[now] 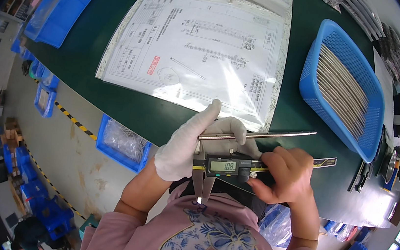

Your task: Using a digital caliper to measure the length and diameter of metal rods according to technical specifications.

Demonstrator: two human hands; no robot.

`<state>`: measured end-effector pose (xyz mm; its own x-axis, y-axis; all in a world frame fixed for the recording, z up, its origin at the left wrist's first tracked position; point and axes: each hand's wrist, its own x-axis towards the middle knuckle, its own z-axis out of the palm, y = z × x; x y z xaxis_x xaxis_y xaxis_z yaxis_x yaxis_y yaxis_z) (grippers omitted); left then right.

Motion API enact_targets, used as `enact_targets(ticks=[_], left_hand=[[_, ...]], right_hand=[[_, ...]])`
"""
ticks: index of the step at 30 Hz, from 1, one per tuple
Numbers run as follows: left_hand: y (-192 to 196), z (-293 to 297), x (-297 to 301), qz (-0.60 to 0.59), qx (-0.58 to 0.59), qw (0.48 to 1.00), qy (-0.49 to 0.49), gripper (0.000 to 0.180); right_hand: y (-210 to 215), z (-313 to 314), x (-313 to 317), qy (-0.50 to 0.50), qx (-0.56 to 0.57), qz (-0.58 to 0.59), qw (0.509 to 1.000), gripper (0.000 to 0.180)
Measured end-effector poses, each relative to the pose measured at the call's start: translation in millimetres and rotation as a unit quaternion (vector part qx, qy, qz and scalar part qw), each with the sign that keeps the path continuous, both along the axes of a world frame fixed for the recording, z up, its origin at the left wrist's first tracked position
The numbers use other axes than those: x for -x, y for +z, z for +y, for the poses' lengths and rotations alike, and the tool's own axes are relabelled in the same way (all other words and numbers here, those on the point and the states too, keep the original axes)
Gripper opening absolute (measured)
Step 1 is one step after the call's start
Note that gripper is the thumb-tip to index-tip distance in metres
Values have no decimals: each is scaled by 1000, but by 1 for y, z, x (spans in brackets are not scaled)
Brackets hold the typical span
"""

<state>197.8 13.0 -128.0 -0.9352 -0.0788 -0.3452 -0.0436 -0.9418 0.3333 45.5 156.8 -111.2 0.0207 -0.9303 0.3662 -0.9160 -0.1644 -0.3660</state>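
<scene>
My left hand (190,141), in a white glove, has its fingers curled round a thin metal rod (283,134) that points to the right, with the thumb raised. Just below the rod lies a digital caliper (223,166) with a lit display. My bare right hand (285,176) grips the caliper, thumb by its slider, and the beam sticks out beyond the fingers. The caliper's long jaws point toward my body, slightly apart at the tips. Its short upper jaws are close to the rod's left end; whether they touch it I cannot tell.
On the green table (127,112), a ring binder with a technical drawing (208,52) lies open beyond my hands. A blue basket (310,88) of similar rods stands at right. Far left is a blue bin (65,6). Below the table edge, another blue bin (108,146) holds plastic-wrapped items.
</scene>
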Motion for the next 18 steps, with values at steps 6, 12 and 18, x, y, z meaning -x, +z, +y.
enact_targets(ticks=[6,12,18], left_hand=[[3,1,-1,-30,24,999,7,52],[-2,2,-4,10,-12,1000,-12,58],[0,3,-1,-34,-15,999,19,54]], right_hand=[[-5,2,-1,-1,6,1,1000,33],[-5,4,-2,-2,4,11,1000,35],[-7,3,-1,-12,6,24,1000,41]])
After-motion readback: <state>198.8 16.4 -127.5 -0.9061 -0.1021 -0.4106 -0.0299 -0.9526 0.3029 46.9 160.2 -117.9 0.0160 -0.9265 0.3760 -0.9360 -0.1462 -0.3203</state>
